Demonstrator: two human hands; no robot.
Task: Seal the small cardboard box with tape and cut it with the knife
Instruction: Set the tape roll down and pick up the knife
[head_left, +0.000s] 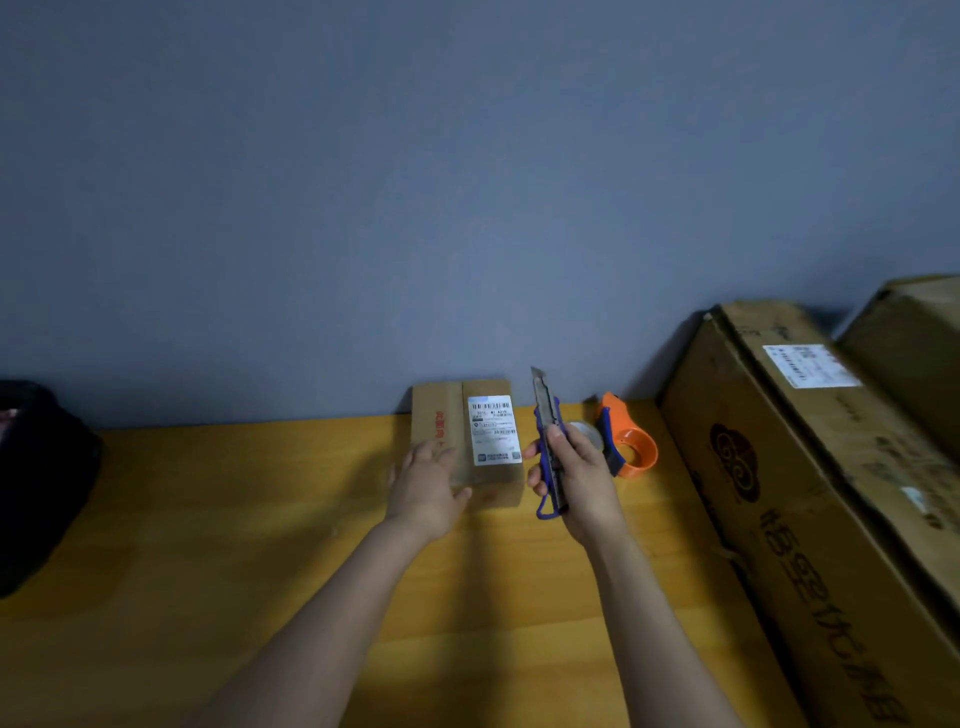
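— Looking from the head camera, where does everything sit around the small cardboard box (467, 434)?

— It lies flat on the yellow table (234, 519), up against the grey wall (467, 182), white label (495, 430) facing up. The left hand (426, 491) rests on the box's near left corner, fingers loosely spread and flat, pinning it. Just right of the box, the right hand (576, 475) has its fingers curled tight around the blue knife (548, 447), blade out and pointing away toward the wall. The orange tape dispenser (626, 441) sits further right of the box, partly behind that hand, and a large carton (831, 467) stands beyond it.

— Is there tape on the box?

— A glossy strip seems to run along its length, but I cannot tell for certain where any loose end is.

— So how should the cut go?

— I'd say keep the left hand pressing well clear of the blade's path, lay the edge shallow against the tape only, and draw it away from the fingers with light pressure so the cardboard isn't scored.
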